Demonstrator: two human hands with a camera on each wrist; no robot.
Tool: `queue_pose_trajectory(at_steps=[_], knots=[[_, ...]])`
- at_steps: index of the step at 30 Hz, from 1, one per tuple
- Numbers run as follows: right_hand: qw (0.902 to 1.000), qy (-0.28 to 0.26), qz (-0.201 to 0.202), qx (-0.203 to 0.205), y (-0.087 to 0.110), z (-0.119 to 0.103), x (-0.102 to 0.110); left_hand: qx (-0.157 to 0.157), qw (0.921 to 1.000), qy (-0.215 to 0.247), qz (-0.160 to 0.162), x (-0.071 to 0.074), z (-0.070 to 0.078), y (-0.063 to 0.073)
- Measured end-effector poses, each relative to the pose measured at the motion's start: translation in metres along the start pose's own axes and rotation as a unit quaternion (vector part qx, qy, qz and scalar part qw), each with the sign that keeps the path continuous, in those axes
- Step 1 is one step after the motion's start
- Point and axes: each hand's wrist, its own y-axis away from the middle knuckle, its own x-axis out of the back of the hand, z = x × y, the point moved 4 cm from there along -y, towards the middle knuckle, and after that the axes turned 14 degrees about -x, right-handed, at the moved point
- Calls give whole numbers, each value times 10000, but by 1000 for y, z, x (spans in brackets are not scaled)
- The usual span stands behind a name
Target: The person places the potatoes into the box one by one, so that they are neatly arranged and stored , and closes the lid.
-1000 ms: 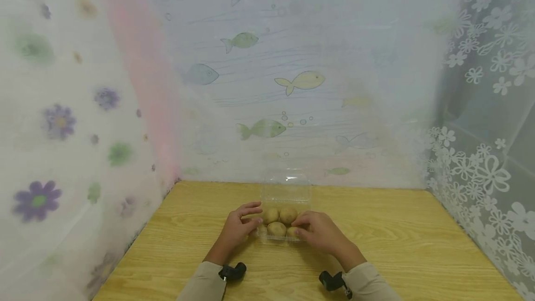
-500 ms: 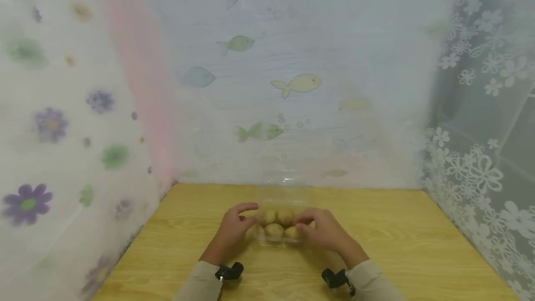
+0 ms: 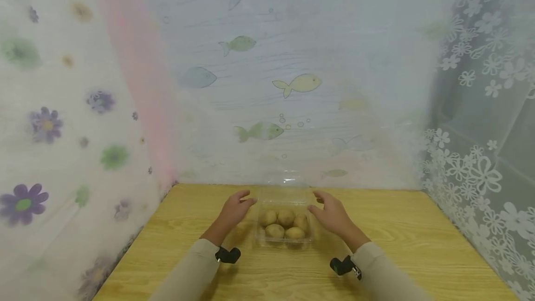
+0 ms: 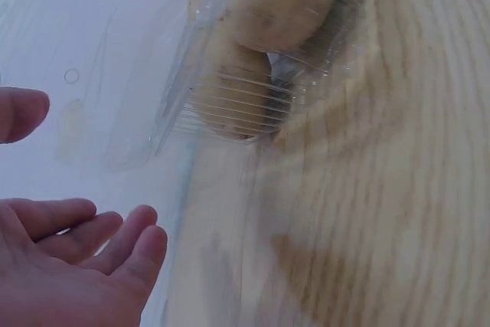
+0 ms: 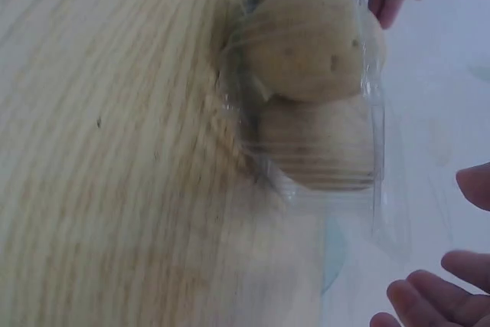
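Several brown potatoes (image 3: 274, 231) lie in a clear plastic clamshell box (image 3: 259, 239) on the table. Its lid (image 3: 281, 194) stands raised at the back. My left hand (image 3: 235, 209) hovers at the box's left side, fingers extended and touching nothing. On the opposite side is my right hand (image 3: 333, 213), also holding nothing, with its thumb and fingers spread apart. In the left wrist view, the left hand (image 4: 84, 266) is apart from the ribbed box wall (image 4: 237, 97). The right wrist view shows potatoes (image 5: 306, 44) through the plastic, with the right fingers (image 5: 429, 300) beyond the lid.
The wood-grain table (image 3: 384, 245) reaches back to a pale curtain (image 3: 359, 59) printed with fish. A floral curtain (image 3: 62, 161) hangs at the left, and a sheet with white flowers (image 3: 485, 175) at the right. Black wrist cameras (image 3: 229, 255) sit at both cuffs.
The right hand has left the potato at the box's right side and moved up and back. My left hand has also lifted slightly away from the box. The potatoes stay inside.
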Motion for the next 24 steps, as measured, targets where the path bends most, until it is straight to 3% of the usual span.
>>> queue_pose_trajectory(at_steps=[7,13,24], knots=[[9973,-303,-283,-600,-13,3,0,406,9974,562,-187,-3,-1,-15],[9907,-686,-647,-979,-21,7,-9,722,9945,673,-343,-5,-5,-24],[9906,-730,-736,-893,-23,5,-18,584,9909,887,-831,-12,-6,-21]])
